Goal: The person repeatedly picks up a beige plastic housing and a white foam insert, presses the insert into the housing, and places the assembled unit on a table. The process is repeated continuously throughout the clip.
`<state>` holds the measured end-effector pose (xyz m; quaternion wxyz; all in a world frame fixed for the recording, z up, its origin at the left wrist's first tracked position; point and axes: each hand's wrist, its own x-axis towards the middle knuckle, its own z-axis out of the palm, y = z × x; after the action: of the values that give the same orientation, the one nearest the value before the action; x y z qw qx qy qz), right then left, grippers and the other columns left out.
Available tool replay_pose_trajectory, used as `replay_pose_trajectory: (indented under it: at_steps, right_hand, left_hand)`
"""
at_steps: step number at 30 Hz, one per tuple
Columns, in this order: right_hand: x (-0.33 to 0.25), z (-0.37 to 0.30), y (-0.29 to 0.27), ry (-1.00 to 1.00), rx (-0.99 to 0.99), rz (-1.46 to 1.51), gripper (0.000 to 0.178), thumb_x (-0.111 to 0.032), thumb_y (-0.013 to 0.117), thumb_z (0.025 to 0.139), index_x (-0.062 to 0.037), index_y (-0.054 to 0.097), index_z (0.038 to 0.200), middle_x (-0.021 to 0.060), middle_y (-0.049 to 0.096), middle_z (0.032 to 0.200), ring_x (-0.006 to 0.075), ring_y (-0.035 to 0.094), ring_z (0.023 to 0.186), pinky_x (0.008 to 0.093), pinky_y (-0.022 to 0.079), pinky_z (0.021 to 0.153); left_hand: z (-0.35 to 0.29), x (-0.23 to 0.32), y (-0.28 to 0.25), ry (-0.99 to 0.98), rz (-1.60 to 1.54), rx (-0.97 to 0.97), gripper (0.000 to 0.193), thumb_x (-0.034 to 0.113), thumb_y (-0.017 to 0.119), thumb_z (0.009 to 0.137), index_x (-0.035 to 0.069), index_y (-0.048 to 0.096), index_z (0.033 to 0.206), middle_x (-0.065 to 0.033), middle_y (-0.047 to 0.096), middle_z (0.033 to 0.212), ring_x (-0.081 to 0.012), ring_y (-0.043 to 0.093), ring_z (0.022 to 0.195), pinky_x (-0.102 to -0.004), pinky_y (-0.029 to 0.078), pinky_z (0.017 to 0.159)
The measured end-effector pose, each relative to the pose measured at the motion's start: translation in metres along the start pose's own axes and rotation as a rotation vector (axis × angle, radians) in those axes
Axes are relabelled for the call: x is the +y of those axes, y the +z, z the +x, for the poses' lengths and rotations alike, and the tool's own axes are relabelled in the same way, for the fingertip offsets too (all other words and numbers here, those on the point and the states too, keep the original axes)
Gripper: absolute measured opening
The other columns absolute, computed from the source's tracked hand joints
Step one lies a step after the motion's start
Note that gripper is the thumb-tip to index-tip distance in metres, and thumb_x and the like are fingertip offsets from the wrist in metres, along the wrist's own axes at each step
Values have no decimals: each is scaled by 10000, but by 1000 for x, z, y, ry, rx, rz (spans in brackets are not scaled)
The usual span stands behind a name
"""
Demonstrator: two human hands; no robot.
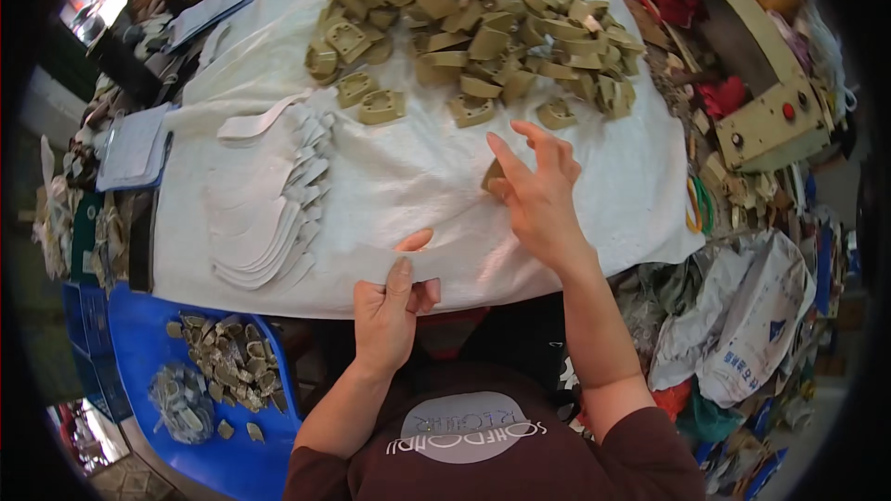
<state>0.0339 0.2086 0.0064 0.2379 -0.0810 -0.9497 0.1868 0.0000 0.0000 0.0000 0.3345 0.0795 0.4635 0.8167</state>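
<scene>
Near the table's front edge, my left hand (385, 315) pinches a thin white curved strip (455, 262) between thumb and fingers. Part of the strip blends into the white sheet behind it. Farther right, my right hand (538, 186) has its thumb and index finger at an olive block shaped like a shoe heel (492, 174); its other fingers are raised, and the hand partly covers the block. Left of my hands lies a fanned stack of white curved strips (255, 237). Beyond my hands rises a large pile of olive heel blocks (483, 42), with a loose heel block (380, 107) at its near edge.
A white sheet (390, 176) covers the table. A blue tub (162, 431) at lower left holds small dark pieces and a plastic bag. Clipboards with papers (135, 148) lie at the left edge. A machine box with buttons (775, 125) and a crumpled white sack (752, 325) are at right.
</scene>
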Motion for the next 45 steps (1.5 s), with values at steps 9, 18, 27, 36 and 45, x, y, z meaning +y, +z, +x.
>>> replay_pose_trajectory:
  at_steps: [9, 18, 27, 36, 45]
  right_hand:
    - [28, -41, -3, 18, 242, 268, 337, 44, 665, 746, -62, 583, 1056, 138, 572, 1054, 284, 556, 919, 341, 468, 771]
    - [-55, -48, -34, -162, 143, 786, 341, 100, 535, 838, -53, 477, 1137, 219, 603, 1028, 292, 617, 904, 363, 523, 742]
    - [-64, -47, 4, -306, 375, 688, 494, 127, 650, 678, -58, 540, 1123, 150, 603, 1042, 325, 598, 925, 367, 519, 740]
    - [-60, -48, 7, -321, 411, 475, 460, 35, 679, 642, -82, 566, 1072, 80, 612, 989, 260, 551, 817, 384, 422, 688]
    - [-55, -48, 3, -321, 377, 266, 378, -76, 680, 617, -134, 610, 985, 1, 591, 944, 207, 500, 808, 423, 274, 758]
  left_hand:
    - [3, -3, 9, 1, -134, 14, 385, 213, 371, 1014, -58, 477, 1266, -76, 566, 796, -119, 501, 713, -252, 398, 625]
    - [-7, -8, 11, 99, -40, 111, 347, 182, 421, 1001, -99, 547, 1163, -182, 592, 1137, -144, 570, 867, -270, 456, 750]
    - [-21, 1, 18, 91, -31, -10, 357, 169, 419, 1000, -125, 538, 1164, -205, 569, 1203, -197, 599, 1025, -316, 510, 875]
    - [-24, -1, 26, 183, 294, 73, 357, 140, 382, 1006, -101, 524, 1229, -142, 638, 1084, -124, 581, 972, -259, 474, 833]
    - [-18, 14, 22, 470, 654, 179, 216, 26, 473, 943, -72, 616, 1072, -124, 666, 957, -115, 587, 802, -235, 450, 708]
